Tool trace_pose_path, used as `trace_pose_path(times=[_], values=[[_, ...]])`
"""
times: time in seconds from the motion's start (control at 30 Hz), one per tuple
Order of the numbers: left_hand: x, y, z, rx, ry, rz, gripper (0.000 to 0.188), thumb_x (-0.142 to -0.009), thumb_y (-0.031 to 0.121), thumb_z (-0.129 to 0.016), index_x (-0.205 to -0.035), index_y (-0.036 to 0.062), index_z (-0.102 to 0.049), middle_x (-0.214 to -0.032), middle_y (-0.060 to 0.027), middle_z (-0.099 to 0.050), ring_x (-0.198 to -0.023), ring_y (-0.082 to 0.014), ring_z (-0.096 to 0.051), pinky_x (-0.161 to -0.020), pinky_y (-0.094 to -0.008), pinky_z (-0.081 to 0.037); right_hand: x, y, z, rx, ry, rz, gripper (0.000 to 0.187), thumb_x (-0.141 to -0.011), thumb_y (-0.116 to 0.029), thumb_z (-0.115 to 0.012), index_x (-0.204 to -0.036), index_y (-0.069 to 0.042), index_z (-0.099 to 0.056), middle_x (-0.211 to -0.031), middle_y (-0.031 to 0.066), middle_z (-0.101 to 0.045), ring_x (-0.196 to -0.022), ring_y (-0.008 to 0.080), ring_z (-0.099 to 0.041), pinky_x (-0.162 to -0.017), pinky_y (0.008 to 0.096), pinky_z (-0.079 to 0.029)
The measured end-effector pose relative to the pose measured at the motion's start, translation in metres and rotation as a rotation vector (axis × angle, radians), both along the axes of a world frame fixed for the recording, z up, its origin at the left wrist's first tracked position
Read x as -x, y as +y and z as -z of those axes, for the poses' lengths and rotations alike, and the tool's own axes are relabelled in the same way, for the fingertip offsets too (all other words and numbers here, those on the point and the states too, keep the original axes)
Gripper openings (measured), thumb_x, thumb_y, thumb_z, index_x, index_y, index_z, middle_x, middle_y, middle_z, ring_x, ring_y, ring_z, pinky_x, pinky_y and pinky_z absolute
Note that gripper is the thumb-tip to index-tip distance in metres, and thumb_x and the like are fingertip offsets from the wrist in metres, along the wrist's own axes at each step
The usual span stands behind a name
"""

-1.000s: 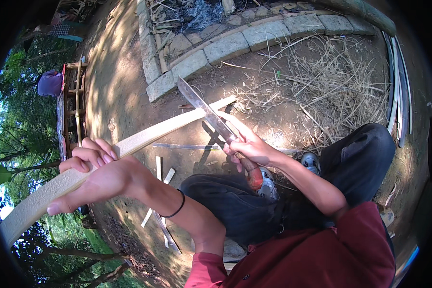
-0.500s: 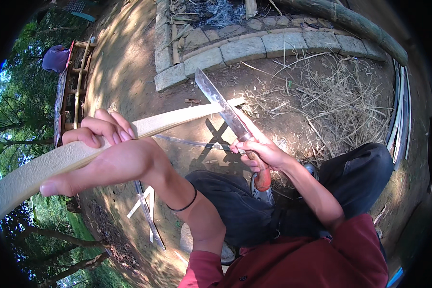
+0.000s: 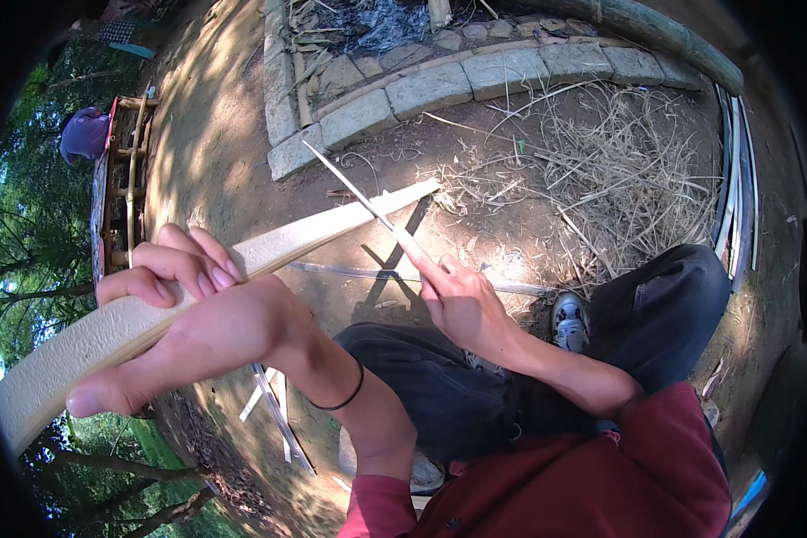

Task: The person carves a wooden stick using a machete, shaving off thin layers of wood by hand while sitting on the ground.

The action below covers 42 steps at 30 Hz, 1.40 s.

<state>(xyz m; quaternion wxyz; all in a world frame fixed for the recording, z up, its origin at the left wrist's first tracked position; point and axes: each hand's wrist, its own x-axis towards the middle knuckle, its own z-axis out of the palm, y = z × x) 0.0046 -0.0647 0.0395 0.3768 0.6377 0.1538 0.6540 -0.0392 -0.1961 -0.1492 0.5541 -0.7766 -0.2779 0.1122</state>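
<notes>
A long pale strip, apparently split bamboo [image 3: 318,226], runs from the lower left toward the middle, its narrow end lying over the ground near the shavings. My left hand [image 3: 229,318] is closed around its wider part, fingers over the top and thumb stretched along the near side. My right hand [image 3: 471,309] grips a machete [image 3: 342,181], whose handle is hidden in the fist. The index finger points along the blade. Turned nearly edge-on, the blade crosses the strip close to its narrow end and seems to touch it.
A curved stone border [image 3: 430,90] rings ash at the top, with a thick bamboo pole [image 3: 663,36] at the upper right. Dry shavings [image 3: 628,179] cover the ground. Long strips [image 3: 735,179] lie at the right, cut pieces [image 3: 278,412] at lower left. My shoe [image 3: 569,321] is beside them.
The machete has rolled from showing its flat side to nearly edge-on. My right hand has turned over, hiding the orange-ended handle. The view has shifted slightly; my left hand keeps its hold.
</notes>
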Motion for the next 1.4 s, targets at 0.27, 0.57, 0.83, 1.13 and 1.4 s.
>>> trace_pose_path(times=[0.27, 0.57, 0.83, 1.13, 1.4], values=[[0.005, 0.007, 0.002, 0.005, 0.051, -0.038, 0.074, -0.079, 0.087, -0.009, -0.064, 0.0152, -0.020, -0.050, 0.0011, -0.020, -0.046, -0.0110, -0.017, -0.037, -0.0220, -0.014, -0.002, 0.004, 0.005, -0.041, -0.056, -0.022, 0.041, -0.089, -0.006, -0.055, -0.130, -0.003, -0.053, -0.074, 0.0184, -0.059, -0.062, 0.0342, -0.058, -0.058, 0.0431, -0.046], [-0.002, 0.002, 0.007, 0.074, -0.016, -0.015, 0.076, -0.078, 0.088, -0.010, -0.066, 0.0139, -0.022, -0.050, 0.0010, -0.018, -0.045, -0.0106, -0.015, -0.037, -0.0210, -0.014, -0.005, 0.003, 0.037, -0.040, 0.032, 0.057, 0.035, -0.089, -0.007, -0.055, -0.124, -0.005, -0.057, -0.074, 0.0210, -0.062, -0.067, 0.0364, -0.061, -0.060, 0.0462, -0.048], [0.002, -0.004, -0.001, 0.087, 0.017, 0.036, 0.075, -0.078, 0.089, -0.011, -0.068, 0.0147, -0.020, -0.053, 0.0016, -0.018, -0.049, -0.0103, -0.015, -0.040, -0.0214, -0.013, -0.013, 0.011, 0.043, -0.018, 0.157, 0.057, 0.048, -0.088, -0.007, -0.057, -0.135, -0.005, -0.049, -0.068, 0.0204, -0.059, -0.062, 0.0356, -0.059, -0.057, 0.0446, -0.047], [-0.005, 0.011, 0.001, 0.169, -0.059, 0.008, 0.069, -0.087, 0.081, -0.013, -0.067, 0.0149, -0.021, -0.052, 0.0028, -0.021, -0.047, -0.0065, -0.014, -0.040, -0.0182, -0.014, -0.001, 0.005, -0.006, -0.165, 0.066, -0.020, 0.037, -0.091, -0.010, -0.056, -0.126, 0.002, -0.055, -0.072, 0.0228, -0.060, -0.065, 0.0363, -0.060, -0.060, 0.0427, -0.047], [-0.011, -0.002, 0.002, 0.240, -0.131, 0.089, 0.064, -0.094, 0.071, -0.019, -0.068, 0.0132, -0.025, -0.059, 0.0022, -0.022, -0.051, -0.0084, -0.019, -0.042, -0.0204, -0.016, -0.010, 0.010, 0.054, -0.123, 0.067, 0.069, 0.051, -0.090, -0.009, -0.054, -0.140, -0.004, -0.042, -0.065, 0.0219, -0.056, -0.057, 0.0357, -0.057, -0.056, 0.0441, -0.045]])
